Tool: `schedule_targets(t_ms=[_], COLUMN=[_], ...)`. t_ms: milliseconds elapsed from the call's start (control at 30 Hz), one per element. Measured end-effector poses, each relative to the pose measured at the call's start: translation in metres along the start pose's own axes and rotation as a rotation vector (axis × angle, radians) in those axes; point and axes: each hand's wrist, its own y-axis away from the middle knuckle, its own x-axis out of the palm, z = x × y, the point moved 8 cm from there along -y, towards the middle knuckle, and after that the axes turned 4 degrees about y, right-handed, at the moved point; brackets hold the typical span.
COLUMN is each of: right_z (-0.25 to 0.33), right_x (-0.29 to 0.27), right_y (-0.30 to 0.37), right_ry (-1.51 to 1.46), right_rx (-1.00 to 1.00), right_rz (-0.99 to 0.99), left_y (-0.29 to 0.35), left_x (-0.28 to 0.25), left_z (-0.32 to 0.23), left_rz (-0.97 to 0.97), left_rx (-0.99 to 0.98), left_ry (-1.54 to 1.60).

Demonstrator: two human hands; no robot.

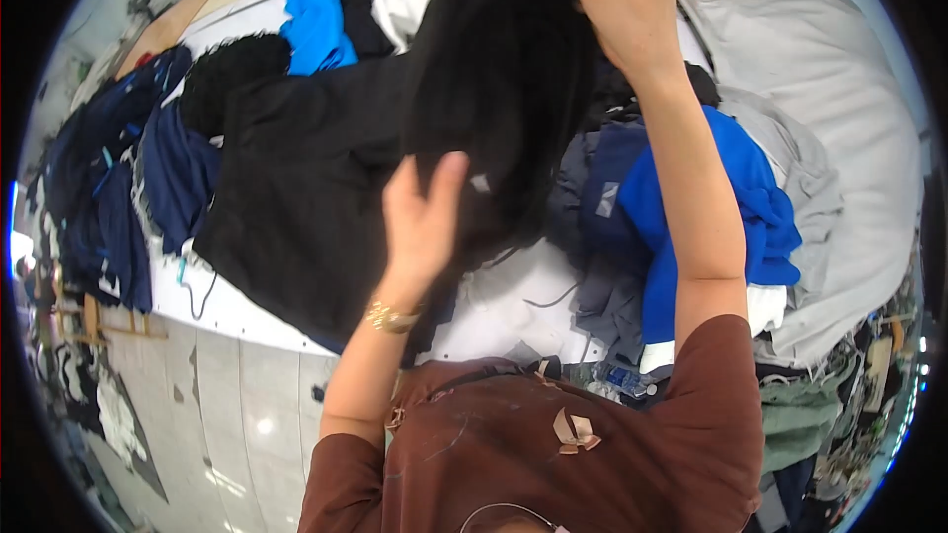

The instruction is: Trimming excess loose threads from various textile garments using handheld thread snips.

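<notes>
Honestly, with that black garment (494, 99) hanging from the right hand's (624, 12) grasp above the white table (509, 301), I'd grip firmly up top and steady the near side without bunching, though I can't tell whether the left hand (420, 227) is gripping.

Head view: from the person's head, left of two side-by-side fisheye cameras
Facing: down past the brown T-shirt (533, 449) onto the white counter (523, 301)
Nearness: close above the T-shirt, hands (423, 222) farther out
Edges: curved inside a dark rim, pale floor (259, 385) at lower left
</notes>
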Motion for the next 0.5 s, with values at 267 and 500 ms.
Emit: schedule_targets(t_ms=[267, 500], right_z=[-0.105, -0.094], right_x=[0.076, 0.114], right_y=[0.134, 0.235], right_ry=[0.152, -0.050], right_rx=[0.167, 0.328], right_rz=[0.513, 0.600], left_y=[0.032, 0.081], left_x=[-0.126, -0.141], left_z=[0.037, 0.134], left_rz=[-0.150, -0.273], left_rx=[-0.268, -0.640], left_ry=[-0.273, 0.479])
